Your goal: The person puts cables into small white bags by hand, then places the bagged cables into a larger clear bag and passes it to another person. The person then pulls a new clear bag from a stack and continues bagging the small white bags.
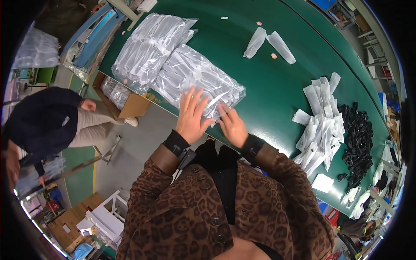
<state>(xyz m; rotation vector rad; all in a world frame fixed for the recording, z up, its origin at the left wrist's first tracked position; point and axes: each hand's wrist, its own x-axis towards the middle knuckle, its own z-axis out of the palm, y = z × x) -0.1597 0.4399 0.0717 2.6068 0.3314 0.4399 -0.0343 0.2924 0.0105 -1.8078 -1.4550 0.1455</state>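
Closest to the head camera is the leopard-print coat sleeve (277, 173) with a brown cuff, one on each forearm, over black knit wristbands. Left hand (190, 117) has a wide-open grip, fingers fanned apart and flat, palm pressing down on the near edge of the clear crinkly plastic bag stuffed with white folded pieces (195, 78). Right hand (232, 125) is looser, fingers slightly curled and apart, fingertips resting on the same bag's near corner; nothing is clamped in either hand.

That bag sits at the near edge of the green smooth-topped desk (268, 95), overlapping a second glossy bag of white pieces (151, 43) farther off to the left. Out to the right there's a messy heap of small flat white plastic sleeves (323, 121), and touching it a pile of black stringy items (359, 138); can't tell exactly what those are. Two loose white sleeves (268, 43) lie apart, farther across the desk.

A brown cardboard box (125, 102) sits below the desk edge, and another person in a dark top (39, 121) is on the left, well apart.
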